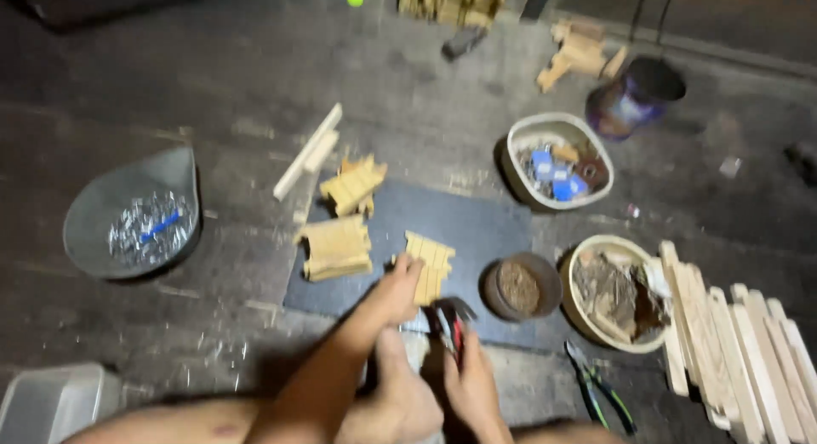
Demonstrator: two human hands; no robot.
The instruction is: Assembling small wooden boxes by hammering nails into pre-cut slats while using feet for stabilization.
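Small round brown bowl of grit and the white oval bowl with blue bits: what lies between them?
Head view: only bare dark mat between round bowl and oval bowl.

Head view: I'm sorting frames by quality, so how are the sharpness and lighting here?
Head view: soft all over with motion blur, worst at the left hand, the right hand and the red-handled tool; dim overall, the dark floor swallowing detail; the pale wood slats and small slat panel read brightest; no strong glare.
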